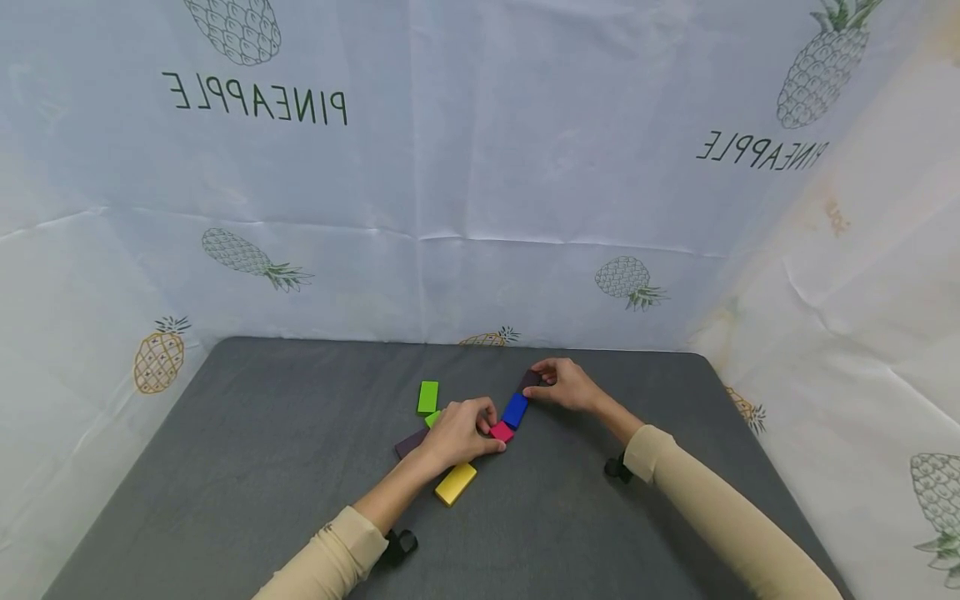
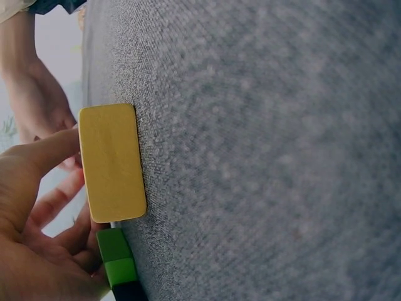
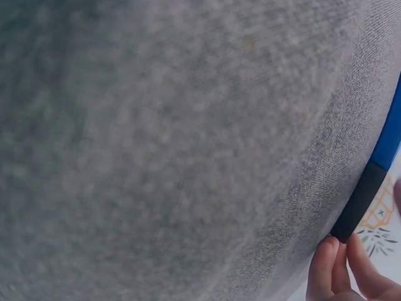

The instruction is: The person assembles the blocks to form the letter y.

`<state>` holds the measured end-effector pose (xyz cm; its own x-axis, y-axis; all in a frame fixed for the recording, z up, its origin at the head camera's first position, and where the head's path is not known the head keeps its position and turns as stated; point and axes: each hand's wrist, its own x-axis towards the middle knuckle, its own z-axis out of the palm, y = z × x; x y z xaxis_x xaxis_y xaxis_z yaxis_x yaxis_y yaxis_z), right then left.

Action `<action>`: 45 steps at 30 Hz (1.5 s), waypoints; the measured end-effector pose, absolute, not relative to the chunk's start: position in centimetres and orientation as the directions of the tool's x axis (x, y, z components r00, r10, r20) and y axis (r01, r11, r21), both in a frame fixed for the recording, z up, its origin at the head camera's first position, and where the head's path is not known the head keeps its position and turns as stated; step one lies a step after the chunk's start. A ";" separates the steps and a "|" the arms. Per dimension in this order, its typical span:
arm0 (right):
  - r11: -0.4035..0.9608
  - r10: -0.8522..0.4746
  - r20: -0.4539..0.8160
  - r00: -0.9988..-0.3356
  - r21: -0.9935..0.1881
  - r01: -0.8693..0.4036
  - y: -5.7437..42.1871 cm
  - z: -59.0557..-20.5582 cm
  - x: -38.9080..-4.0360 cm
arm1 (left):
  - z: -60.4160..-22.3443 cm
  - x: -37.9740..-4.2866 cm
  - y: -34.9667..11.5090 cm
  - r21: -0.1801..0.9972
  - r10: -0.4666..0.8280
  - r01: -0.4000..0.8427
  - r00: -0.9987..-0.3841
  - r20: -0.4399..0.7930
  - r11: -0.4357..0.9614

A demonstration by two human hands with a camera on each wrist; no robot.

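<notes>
My left hand [image 1: 456, 433] holds a red block [image 1: 502, 432] on the table between thumb and fingers. Touching the red block's upper side is a blue block [image 1: 515, 411], and beyond it in the same line lies a dark block [image 1: 529, 381]. That dark block is gripped by my right hand [image 1: 568, 386], whose fingertips [image 3: 324, 251] meet its far end in the right wrist view. A yellow block [image 2: 113, 164] stands out large beside the left hand in the left wrist view. The red block is hidden there.
Left of the left hand lie a bright green block [image 1: 428, 397], a second green block [image 1: 432, 419] partly covered by the hand, and another dark block [image 1: 409, 444]. All rest on a grey cloth-covered table [image 1: 262, 467]. A pineapple-print curtain [image 1: 480, 167] hangs behind.
</notes>
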<state>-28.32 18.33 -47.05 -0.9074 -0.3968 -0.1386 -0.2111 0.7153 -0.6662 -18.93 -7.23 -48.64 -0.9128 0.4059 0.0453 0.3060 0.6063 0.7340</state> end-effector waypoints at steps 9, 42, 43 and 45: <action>0.716 -0.429 -0.105 -0.897 -0.645 -0.267 18.1 -46.9 -28.4 | -48.8 -19.0 -7.1 0.728 0.398 0.300 -0.917 0.041 0.616; 0.711 -0.407 -0.108 -0.907 -0.661 -0.240 17.9 -47.1 -28.2 | -48.9 -19.0 -7.1 0.722 0.388 0.293 -0.921 0.037 0.627; 0.709 -0.407 -0.107 -0.907 -0.663 -0.240 17.9 -47.1 -28.2 | -48.9 -19.0 -7.1 0.723 0.390 0.297 -0.920 0.041 0.624; 0.706 -0.407 -0.103 -0.907 -0.666 -0.241 17.9 -47.0 -28.2 | -48.9 -19.0 -7.2 0.724 0.392 0.301 -0.919 0.045 0.620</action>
<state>-28.20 17.87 -47.04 -0.9074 -0.4074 -0.1027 -0.2414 0.7056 -0.6662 -18.99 -7.16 -48.87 -0.9186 0.3925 0.0454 0.3008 0.6203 0.7244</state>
